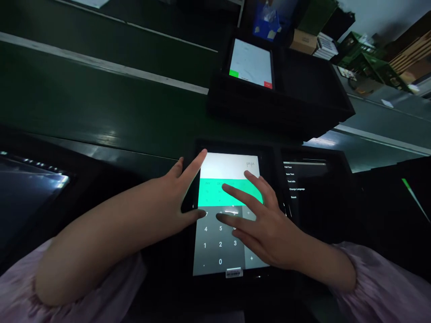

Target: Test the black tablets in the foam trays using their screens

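Observation:
A tablet lies in front of me with a calculator on its lit screen: a white strip at the top, a green band, then grey number keys. My left hand is at its left edge, thumb and a finger spread apart, one fingertip by the upper left corner and the thumb by the 7 key. Over the right half of the screen is my right hand, fingers spread and pointing left. Whether its fingertips touch the glass I cannot tell. A small barcode label sits at the tablet's lower edge.
Right of the tablet lies a second tablet showing a dark text menu. Beyond is a stack of black trays, with a tablet lit white on top. A dark screen lies at left. Crates and boxes stand at the back right.

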The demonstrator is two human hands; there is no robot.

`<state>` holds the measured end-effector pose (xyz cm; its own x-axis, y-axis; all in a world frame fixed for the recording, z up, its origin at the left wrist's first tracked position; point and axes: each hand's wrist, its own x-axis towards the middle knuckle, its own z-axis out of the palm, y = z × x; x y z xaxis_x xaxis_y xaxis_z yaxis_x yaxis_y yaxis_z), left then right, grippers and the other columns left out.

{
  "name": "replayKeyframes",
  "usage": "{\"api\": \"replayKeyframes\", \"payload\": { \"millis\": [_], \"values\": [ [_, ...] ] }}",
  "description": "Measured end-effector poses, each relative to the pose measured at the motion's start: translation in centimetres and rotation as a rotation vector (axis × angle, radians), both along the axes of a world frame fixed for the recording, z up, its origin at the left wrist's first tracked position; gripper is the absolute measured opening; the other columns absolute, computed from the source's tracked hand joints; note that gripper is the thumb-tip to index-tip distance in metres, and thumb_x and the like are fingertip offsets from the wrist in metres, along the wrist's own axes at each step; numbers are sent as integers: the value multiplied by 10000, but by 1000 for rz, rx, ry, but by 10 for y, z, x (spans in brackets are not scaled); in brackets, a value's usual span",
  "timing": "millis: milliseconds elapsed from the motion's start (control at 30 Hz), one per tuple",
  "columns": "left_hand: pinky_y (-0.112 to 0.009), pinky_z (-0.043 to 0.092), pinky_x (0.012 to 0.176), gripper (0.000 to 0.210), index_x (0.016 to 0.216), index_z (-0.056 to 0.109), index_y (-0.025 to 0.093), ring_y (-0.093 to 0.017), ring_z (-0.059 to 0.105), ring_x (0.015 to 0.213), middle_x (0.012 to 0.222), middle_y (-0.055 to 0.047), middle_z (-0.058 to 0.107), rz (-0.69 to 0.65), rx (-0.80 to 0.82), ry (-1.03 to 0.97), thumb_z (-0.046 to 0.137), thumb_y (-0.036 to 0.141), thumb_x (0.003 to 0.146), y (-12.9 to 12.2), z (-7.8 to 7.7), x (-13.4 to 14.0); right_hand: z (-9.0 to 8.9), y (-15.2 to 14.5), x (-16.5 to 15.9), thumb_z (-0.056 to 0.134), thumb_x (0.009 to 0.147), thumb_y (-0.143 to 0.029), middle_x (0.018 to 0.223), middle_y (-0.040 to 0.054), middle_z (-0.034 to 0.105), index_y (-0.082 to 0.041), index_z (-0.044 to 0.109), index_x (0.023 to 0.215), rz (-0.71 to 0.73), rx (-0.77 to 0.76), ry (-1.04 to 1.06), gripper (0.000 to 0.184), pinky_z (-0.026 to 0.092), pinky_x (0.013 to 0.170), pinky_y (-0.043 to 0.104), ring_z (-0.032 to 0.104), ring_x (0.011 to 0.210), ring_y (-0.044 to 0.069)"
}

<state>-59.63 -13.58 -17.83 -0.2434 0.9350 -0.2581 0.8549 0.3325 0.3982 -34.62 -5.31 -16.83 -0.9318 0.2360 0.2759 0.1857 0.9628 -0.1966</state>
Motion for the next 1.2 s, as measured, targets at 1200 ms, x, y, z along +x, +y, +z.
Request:
{"api": "replayKeyframes", "payload": {
  "millis": [1200],
  "values": [
    [-587, 509, 1105, 1169, 1715, 101, 305, -428, 555, 1432, 1725, -73, 379, 37, 38, -141, 324, 936, 756, 15, 13, -29, 32, 68, 95, 576, 992, -292, 1340, 14, 740, -328, 853, 930, -549, 182, 131, 286, 528, 1112, 659, 518, 1463, 371]
  ]
}}
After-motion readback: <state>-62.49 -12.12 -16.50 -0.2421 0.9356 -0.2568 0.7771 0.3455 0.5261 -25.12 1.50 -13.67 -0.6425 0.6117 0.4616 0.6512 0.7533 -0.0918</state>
